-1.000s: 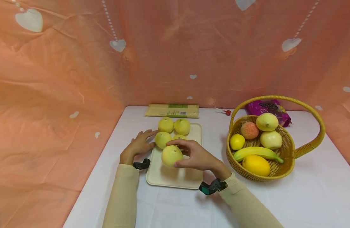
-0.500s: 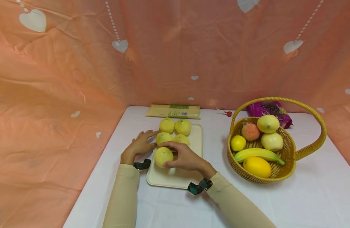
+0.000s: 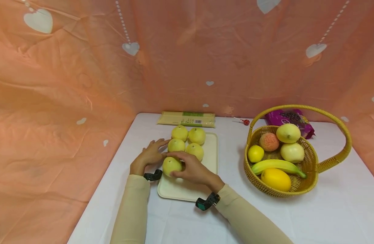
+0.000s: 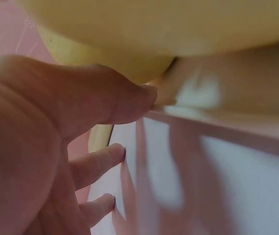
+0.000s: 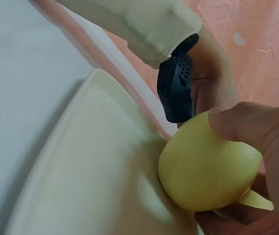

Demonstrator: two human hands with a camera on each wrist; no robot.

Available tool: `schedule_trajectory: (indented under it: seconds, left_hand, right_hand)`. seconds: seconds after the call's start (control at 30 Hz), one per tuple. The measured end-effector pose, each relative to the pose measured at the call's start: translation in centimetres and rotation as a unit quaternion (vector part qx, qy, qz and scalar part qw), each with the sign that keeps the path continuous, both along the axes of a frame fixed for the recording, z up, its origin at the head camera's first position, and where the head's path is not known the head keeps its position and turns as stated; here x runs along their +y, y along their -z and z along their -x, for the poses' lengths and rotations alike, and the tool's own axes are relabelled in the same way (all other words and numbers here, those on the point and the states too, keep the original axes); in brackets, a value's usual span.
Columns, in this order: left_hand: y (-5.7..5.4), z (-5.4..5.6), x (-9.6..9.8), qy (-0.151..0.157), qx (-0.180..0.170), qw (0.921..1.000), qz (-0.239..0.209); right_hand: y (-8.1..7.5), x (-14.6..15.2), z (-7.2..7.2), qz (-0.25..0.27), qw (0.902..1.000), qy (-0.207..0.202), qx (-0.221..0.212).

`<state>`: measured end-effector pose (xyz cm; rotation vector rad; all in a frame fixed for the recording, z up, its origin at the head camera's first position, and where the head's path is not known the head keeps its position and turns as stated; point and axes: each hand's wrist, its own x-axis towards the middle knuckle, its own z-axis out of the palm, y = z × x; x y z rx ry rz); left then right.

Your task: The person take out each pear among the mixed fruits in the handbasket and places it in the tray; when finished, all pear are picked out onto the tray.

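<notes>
My right hand (image 3: 193, 170) grips a round pale-yellow fruit (image 3: 171, 166) between thumb and fingers, low over the left side of a cream tray (image 3: 187, 192). In the right wrist view the fruit (image 5: 208, 166) is close against the tray surface (image 5: 105, 166), with the thumb on top of it. Several matching yellow fruits (image 3: 196, 136) sit in two rows on the far part of the tray. My left hand (image 3: 151, 154) lies at the tray's left edge, fingers extended; in the left wrist view its thumb (image 4: 114, 95) is right at a yellow fruit and the other fingertips point down at the white tabletop.
A wicker basket (image 3: 312, 176) with a tall handle stands right of the tray, holding a banana (image 3: 278, 165), a mango-like yellow fruit (image 3: 276, 179) and other fruits. Behind are a flat yellow packet (image 3: 187, 119), a red lollipop (image 3: 246, 122) and a purple bag (image 3: 292, 120).
My right hand has carried the yellow fruit left and slightly down, from above the tray's middle to its left side, beside my left hand. The left hand stays nearly still.
</notes>
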<state>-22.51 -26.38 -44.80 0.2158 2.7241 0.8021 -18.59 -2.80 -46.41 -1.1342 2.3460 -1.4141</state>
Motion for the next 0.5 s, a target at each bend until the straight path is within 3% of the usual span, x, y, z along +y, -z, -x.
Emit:
schedule_trajectory:
  seconds: [0.33,0.5]
  left_hand:
    - [0.0,0.2,0.2,0.001,-0.011,0.9999,-0.007]
    - [0.0,0.2,0.0,0.004,-0.009,0.9999,0.002]
  right_hand:
    - [-1.7,1.4,-0.9,-0.059,0.9974,0.001,0.040]
    - [-2.6,3.2,-1.6,-0.046,0.9987,0.006,0.020]
